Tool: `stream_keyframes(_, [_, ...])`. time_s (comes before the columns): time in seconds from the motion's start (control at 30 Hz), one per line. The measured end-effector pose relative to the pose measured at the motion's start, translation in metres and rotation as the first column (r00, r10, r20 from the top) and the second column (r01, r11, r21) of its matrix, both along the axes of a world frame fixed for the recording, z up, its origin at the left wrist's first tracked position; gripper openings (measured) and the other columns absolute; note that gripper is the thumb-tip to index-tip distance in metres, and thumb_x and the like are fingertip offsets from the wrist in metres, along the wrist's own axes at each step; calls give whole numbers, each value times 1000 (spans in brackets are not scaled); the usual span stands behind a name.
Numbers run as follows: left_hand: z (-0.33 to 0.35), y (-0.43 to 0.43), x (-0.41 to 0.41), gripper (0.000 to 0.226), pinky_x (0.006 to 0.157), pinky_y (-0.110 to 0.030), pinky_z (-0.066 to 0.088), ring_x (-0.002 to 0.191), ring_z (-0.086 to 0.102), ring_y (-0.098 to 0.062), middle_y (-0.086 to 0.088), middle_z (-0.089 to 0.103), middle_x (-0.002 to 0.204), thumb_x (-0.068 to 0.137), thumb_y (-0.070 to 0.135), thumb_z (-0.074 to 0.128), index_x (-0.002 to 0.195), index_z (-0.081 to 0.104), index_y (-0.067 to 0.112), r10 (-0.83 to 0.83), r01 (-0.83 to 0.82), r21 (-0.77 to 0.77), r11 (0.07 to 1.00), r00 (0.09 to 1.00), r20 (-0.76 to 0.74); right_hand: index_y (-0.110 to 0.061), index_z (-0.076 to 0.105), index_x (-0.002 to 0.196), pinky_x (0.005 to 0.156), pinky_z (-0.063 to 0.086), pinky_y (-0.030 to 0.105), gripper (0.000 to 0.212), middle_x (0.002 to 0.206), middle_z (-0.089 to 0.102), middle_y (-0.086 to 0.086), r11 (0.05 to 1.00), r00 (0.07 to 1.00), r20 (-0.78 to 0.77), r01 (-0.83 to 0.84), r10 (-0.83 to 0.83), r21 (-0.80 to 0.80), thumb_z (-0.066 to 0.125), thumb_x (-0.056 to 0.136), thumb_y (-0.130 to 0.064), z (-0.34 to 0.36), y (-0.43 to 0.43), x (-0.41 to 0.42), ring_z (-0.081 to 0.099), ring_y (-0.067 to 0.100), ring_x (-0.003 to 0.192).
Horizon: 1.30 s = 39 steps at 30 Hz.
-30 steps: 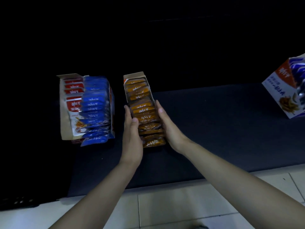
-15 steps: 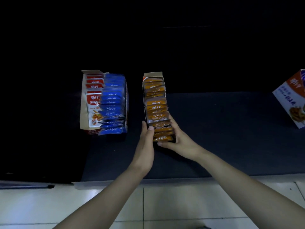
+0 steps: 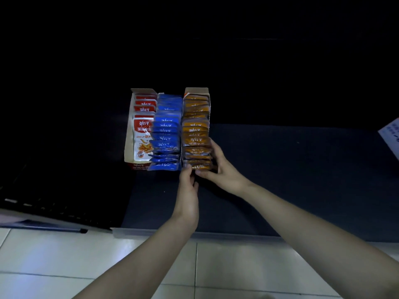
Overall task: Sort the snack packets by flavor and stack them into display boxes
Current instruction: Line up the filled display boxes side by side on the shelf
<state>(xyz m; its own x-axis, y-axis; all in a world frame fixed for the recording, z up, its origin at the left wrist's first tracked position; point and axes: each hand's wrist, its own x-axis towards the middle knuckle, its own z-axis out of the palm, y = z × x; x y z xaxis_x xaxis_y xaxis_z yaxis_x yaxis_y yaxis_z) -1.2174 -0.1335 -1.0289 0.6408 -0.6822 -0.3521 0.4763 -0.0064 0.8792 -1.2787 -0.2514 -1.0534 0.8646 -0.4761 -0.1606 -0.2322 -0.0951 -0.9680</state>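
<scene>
A narrow display box [image 3: 197,90] full of orange snack packets [image 3: 195,130] stands on the dark mat, pressed against the row of blue packets [image 3: 166,128]. Left of the blue row, red-and-white packets [image 3: 144,134] sit in a wider box [image 3: 129,139]. My right hand [image 3: 220,167] grips the near right end of the orange box, thumb under the front packet. My left hand [image 3: 189,186] touches the near left corner of the orange box with its fingertips; how its fingers curl is hidden.
The dark mat [image 3: 280,180] extends to the right, where the corner of another white snack box [image 3: 390,137] shows at the frame's edge. A keyboard [image 3: 49,210] lies at the lower left. Pale floor tiles [image 3: 216,266] run below the table's edge.
The orange box has slid left until it meets the blue packets; a gap lay between them before. Both hands moved down to its near end.
</scene>
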Motion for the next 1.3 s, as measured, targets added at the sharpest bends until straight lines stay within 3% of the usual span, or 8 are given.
stream_keyframes(0.2, [1, 1, 7, 42, 118, -34, 24, 134, 40, -6, 7, 50, 142, 102, 39, 30, 140, 46, 30, 15, -16, 24, 1000, 999, 36, -27, -3, 154, 117, 32, 36, 105, 155, 23, -1, 1000, 1000, 3, 28, -28, -6, 74, 83, -24, 0, 6, 14, 31, 5, 141])
stream_keyframes(0.4, [-3, -1, -9, 45, 112, -31, 28, 132, 39, -9, 6, 47, 141, 98, 24, 33, 142, 42, 26, -61, 51, 149, 988, 996, 64, -25, -2, 155, 113, 27, 20, 98, 152, 19, -15, 1000, 995, -97, 14, -15, -18, 67, 88, -5, 9, -4, -6, 21, 3, 142])
stream_keyframes(0.57, [-6, -11, -38, 37, 110, -31, 35, 125, 48, -13, 0, 52, 134, 98, 7, 39, 132, 49, 18, -313, 250, 267, 931, 922, 228, -16, 36, 145, 107, 42, 27, 57, 141, 48, 5, 990, 976, -171, 127, -137, -68, 58, 94, -4, 24, -21, -47, 49, 16, 128])
stream_keyframes(0.73, [-5, -48, -49, 31, 104, -30, 35, 121, 46, -16, 1, 55, 128, 96, 13, 45, 122, 59, 20, -650, 444, 485, 754, 398, 647, -13, 58, 126, 100, 48, 26, 32, 117, 65, 6, 940, 909, -254, 291, -330, -178, 51, 97, -2, 45, -39, -119, 62, 13, 109])
stream_keyframes(0.9, [-13, -90, -81, 54, 120, -40, -1, 149, -7, -20, 0, 0, 162, 101, 35, 36, 152, 23, 27, -779, 402, 780, 479, -215, 589, -16, 47, 140, 112, 33, 31, 45, 151, 37, 7, 808, 745, -419, 266, -519, -526, 57, 96, -19, 37, -59, -197, 39, 23, 136])
stream_keyframes(1.07, [-37, -118, -116, 62, 119, -44, -10, 145, -24, -20, 2, -25, 158, 101, 48, 25, 154, -4, 30, -823, 303, 882, 362, -341, 455, -24, 16, 155, 120, 15, 43, 69, 163, -6, 1, 835, 586, -669, 24, -457, -550, 45, 98, -49, 12, -81, -256, 3, 26, 150])
stream_keyframes(1.2, [-49, -121, -135, 62, 120, -45, -7, 147, -17, -21, 1, -17, 160, 101, 51, 21, 154, -2, 29, -842, 175, 905, 387, -335, 424, -24, 25, 153, 116, 17, 44, 63, 163, 9, 0, 848, 601, -692, -42, -401, -528, 40, 99, -52, -6, -92, -284, 11, 25, 148])
stream_keyframes(1.3, [-46, -126, -146, 59, 119, -45, 11, 147, 8, -26, -4, 10, 161, 100, 49, 27, 152, 19, 24, -809, 78, 871, 485, -338, 481, -22, 45, 143, 111, 28, 39, 52, 151, 37, 2, 800, 742, -513, 53, -432, -597, 49, 97, -45, -15, -107, -302, 33, 24, 137])
